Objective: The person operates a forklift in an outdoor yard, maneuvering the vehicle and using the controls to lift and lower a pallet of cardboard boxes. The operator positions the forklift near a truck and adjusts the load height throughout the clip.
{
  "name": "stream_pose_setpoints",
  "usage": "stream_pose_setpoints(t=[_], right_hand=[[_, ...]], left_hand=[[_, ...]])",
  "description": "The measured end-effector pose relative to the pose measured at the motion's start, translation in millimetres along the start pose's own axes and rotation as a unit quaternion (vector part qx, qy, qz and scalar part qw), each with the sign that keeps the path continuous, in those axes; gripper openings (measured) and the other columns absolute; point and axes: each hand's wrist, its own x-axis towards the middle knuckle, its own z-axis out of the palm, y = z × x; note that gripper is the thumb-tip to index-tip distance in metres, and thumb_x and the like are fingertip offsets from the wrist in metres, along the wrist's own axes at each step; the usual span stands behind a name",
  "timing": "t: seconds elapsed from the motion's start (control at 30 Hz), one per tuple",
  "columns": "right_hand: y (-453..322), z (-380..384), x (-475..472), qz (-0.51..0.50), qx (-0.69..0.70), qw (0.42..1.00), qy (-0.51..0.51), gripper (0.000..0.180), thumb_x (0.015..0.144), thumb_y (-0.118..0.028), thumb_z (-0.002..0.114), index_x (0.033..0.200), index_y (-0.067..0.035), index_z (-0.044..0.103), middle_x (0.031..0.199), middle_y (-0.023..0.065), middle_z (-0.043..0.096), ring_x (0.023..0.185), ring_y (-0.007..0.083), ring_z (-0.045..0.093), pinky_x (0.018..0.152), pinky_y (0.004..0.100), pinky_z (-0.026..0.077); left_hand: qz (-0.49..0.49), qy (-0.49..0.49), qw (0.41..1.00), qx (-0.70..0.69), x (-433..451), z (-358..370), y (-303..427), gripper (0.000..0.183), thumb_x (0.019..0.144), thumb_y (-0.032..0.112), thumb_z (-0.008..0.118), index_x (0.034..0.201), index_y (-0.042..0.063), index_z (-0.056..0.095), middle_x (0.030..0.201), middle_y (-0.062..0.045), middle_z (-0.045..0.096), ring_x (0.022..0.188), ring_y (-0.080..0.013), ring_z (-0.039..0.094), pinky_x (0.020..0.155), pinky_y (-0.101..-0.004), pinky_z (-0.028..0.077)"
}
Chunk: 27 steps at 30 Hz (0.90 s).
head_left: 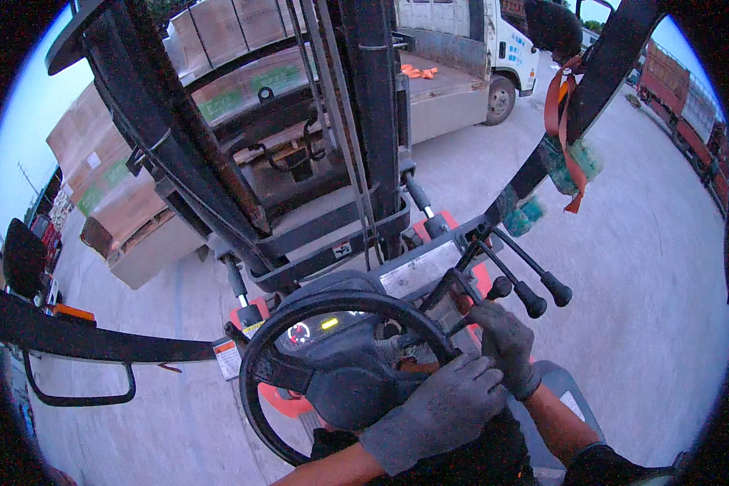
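My left hand (440,404), in a grey work glove, is curled over the right side of a forklift's black steering wheel (252,364) and hides that part of the rim. Just beyond it, my right hand (507,343), also gloved, is at the right of the dashboard, below the black-knobbed control levers (525,297). Its fingers are bent, and what they touch is hidden. A lit instrument panel (322,328) shows through the wheel. Ahead rises the forklift's mast (370,109), with strapped cartons (219,33) behind it.
Wrapped cartons on a wooden pallet (140,234) stand at the left front. A flatbed truck (449,112) with an orange strap (419,71) on its bed is ahead. A red truck (680,103) is at far right. Overhead-guard pillars (613,67) frame the concrete yard (632,291).
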Motion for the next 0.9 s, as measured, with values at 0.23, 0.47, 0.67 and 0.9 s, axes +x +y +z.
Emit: stream_pose_setpoints(t=[0.23,0.47,0.67,0.9], right_hand=[[0,-5,1,-0.023,0.022,0.999,-0.011,0.046,0.087,-0.026,0.075,0.131,-0.011,0.071,0.125,0.0149,0.076,0.119,0.0369,0.073,0.097,0.0479,0.06],[-2,-7,-20,-0.002,0.02,1.0,-0.007,0.041,0.085,-0.013,0.076,0.125,-0.009,0.073,0.123,0.0165,0.076,0.117,0.0389,0.073,0.095,0.0481,0.06],[-11,-13,-6,0.005,0.034,0.999,-0.022,0.041,0.084,-0.006,0.073,0.124,-0.01,0.073,0.124,0.0152,0.076,0.117,0.038,0.073,0.094,0.0461,0.06],[-2,5,9,0.016,0.001,1.0,0.011,0.045,0.084,-0.009,0.072,0.129,-0.014,0.073,0.128,0.0126,0.075,0.119,0.037,0.072,0.095,0.045,0.06]], left_hand=[[-0.006,-0.055,0.998,0.012,3,-4,0,0.032,0.086,0.018,0.067,0.114,0.004,0.072,0.131,-0.014,0.069,0.129,-0.0354,0.062,0.113,-0.0491,0.049],[0.0,-0.028,0.999,0.021,0,4,0,0.03,0.086,0.017,0.066,0.113,0.005,0.072,0.129,-0.013,0.069,0.129,-0.0343,0.062,0.113,-0.0493,0.049],[-0.007,-0.034,0.999,0.017,0,-2,-1,0.034,0.084,0.018,0.069,0.115,0.006,0.072,0.129,-0.013,0.069,0.13,-0.0337,0.062,0.112,-0.0491,0.05],[0.001,-0.003,1.0,0.022,-3,4,-4,0.036,0.082,0.019,0.07,0.116,0.006,0.072,0.131,-0.013,0.068,0.13,-0.034,0.062,0.112,-0.049,0.05]])
